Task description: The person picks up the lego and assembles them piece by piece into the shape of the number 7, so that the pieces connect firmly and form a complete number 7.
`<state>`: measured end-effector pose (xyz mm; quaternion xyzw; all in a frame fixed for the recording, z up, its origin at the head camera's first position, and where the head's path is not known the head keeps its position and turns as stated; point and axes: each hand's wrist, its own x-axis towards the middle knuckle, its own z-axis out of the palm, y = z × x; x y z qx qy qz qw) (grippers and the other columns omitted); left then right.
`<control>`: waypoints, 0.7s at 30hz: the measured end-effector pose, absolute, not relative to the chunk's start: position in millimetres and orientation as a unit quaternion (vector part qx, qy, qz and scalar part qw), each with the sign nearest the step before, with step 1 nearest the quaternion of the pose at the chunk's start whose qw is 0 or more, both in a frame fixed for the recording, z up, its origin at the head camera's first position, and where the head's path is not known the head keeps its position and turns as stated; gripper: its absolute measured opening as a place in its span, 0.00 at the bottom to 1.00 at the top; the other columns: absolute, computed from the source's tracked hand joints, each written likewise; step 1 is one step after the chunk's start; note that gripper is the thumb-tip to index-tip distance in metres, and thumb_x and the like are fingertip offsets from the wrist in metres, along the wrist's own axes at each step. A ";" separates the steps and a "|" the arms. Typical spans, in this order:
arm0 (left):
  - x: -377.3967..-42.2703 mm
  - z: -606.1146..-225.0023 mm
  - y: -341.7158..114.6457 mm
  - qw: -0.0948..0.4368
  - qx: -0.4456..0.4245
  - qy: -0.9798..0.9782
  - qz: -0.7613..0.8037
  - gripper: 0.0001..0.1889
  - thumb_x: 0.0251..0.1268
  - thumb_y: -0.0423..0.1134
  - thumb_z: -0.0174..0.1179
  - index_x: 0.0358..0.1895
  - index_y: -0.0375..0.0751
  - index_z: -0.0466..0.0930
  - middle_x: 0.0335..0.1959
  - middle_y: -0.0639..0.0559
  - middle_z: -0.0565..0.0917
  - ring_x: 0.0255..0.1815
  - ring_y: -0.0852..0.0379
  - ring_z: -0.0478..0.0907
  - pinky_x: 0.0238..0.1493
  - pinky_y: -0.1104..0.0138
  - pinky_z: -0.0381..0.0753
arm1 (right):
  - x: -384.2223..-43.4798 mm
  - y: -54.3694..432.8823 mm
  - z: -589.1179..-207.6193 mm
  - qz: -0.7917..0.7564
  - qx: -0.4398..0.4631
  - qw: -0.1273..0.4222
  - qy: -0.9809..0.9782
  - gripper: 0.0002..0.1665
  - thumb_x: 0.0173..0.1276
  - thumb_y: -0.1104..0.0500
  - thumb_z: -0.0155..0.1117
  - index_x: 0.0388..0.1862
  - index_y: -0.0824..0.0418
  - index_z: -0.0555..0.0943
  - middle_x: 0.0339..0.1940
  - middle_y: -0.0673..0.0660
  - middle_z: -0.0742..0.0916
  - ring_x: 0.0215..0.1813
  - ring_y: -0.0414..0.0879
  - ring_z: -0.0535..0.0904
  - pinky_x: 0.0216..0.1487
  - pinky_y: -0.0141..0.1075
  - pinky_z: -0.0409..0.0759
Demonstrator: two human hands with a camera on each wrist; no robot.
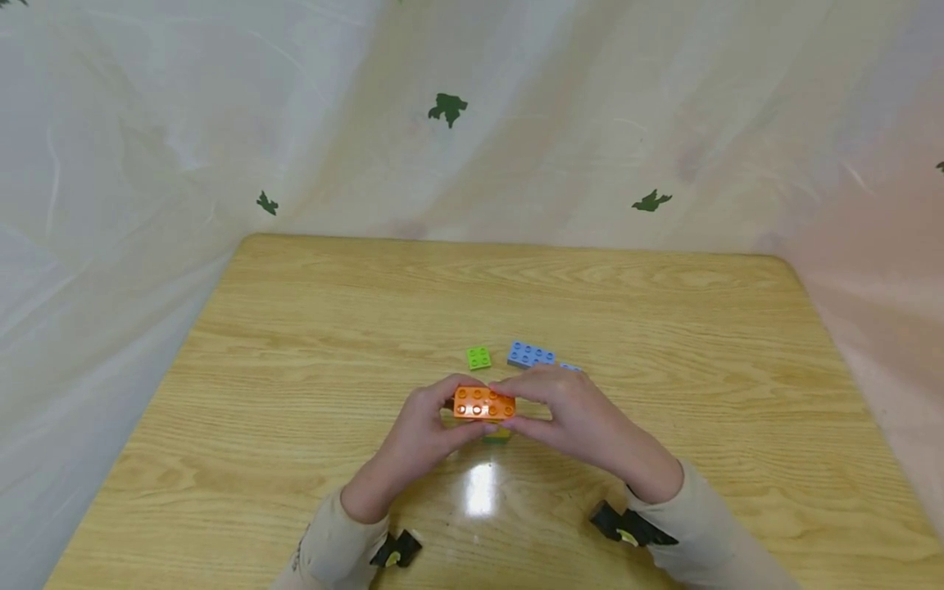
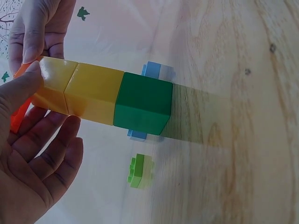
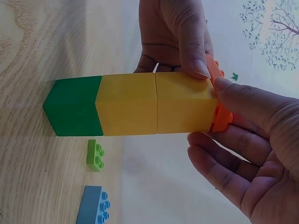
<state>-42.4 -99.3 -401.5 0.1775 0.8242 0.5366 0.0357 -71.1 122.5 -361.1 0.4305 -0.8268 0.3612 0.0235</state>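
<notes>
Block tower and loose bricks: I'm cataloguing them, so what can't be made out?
Head view: most of the yellow blocks and green block, beneath the orange brick.
Right wrist view: one end of the blue brick, cut off by the bottom edge.
Head view: most of the second blue brick, behind the right hand.
Wrist views: part of the orange brick, behind thumbs.

Our left hand [image 1: 419, 426] and right hand [image 1: 571, 410] pinch, thumbs [image 1: 468, 432] nearly meeting; our sleeved forearms [image 1: 335, 537] slope toward eight and four o'clock.
</notes>
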 end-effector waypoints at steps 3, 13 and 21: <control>-42.2 -400.7 -99.5 0.045 0.174 0.819 0.545 0.19 0.55 0.40 0.73 0.50 0.49 0.80 0.44 0.62 0.85 0.42 0.62 0.80 0.44 0.65 0.81 | -71.3 122.8 -360.1 0.363 0.430 0.019 -0.826 0.21 0.56 0.62 0.76 0.51 0.63 0.85 0.48 0.53 0.88 0.52 0.49 0.83 0.50 0.45 0.82; -42.3 -401.8 -99.5 0.051 0.170 0.816 0.550 0.18 0.54 0.40 0.73 0.49 0.49 0.81 0.43 0.62 0.85 0.41 0.61 0.80 0.43 0.64 0.81 | -70.3 122.3 -357.4 0.357 0.433 0.004 -0.828 0.20 0.59 0.62 0.74 0.51 0.62 0.85 0.49 0.54 0.88 0.51 0.47 0.84 0.48 0.41 0.84; -42.9 -402.1 -99.6 0.046 0.171 0.820 0.545 0.18 0.53 0.40 0.73 0.48 0.49 0.81 0.43 0.62 0.85 0.40 0.62 0.80 0.42 0.65 0.80 | -71.7 121.1 -356.0 0.353 0.443 -0.007 -0.824 0.17 0.61 0.62 0.72 0.50 0.61 0.85 0.47 0.53 0.88 0.49 0.44 0.84 0.45 0.38 0.84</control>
